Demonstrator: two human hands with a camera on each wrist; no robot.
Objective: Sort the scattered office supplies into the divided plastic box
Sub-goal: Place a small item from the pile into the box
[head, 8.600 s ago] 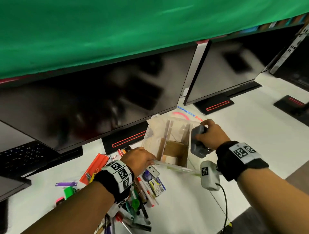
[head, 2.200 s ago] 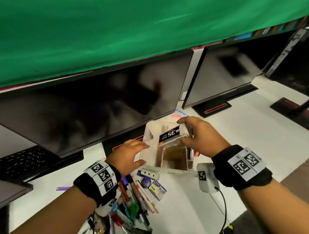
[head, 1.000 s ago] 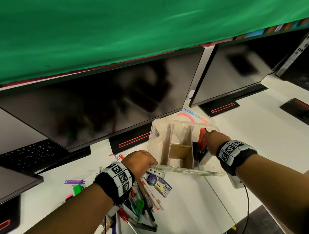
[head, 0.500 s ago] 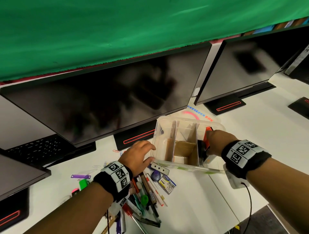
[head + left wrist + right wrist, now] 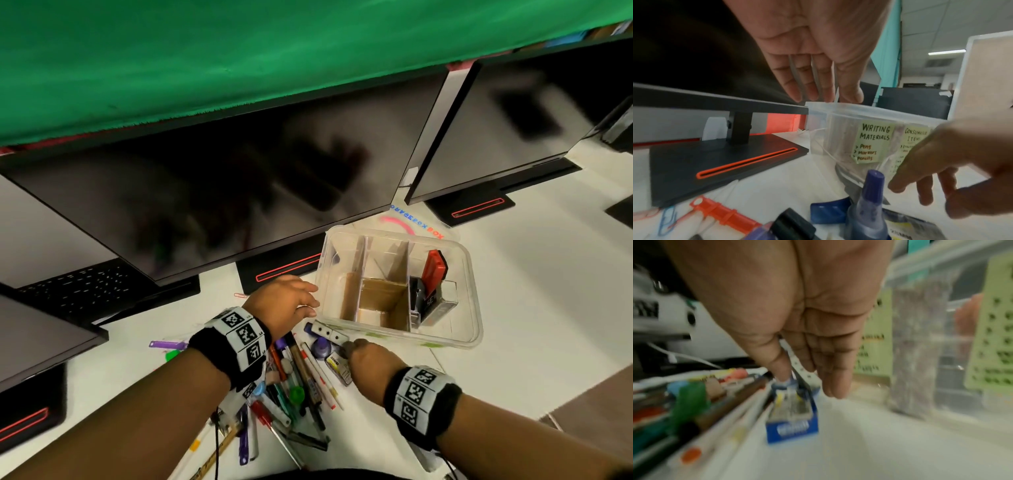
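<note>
One small blue-and-yellow cardboard staple box [image 5: 338, 369], light, stiff and best pinched across its long sides, lies just before the clear divided plastic box [image 5: 474, 308], under the empty, loosely spread right hand [image 5: 371, 366].

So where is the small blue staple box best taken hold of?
Pinch the blue staple box across its two long sides, from above on the clear white-desk side. It lies flat, with pens crowding one flank; the right hand is already just above it.

Right hand [image 5: 797, 337] fingertips down over blue-edged packet [image 5: 792, 415].
</note>
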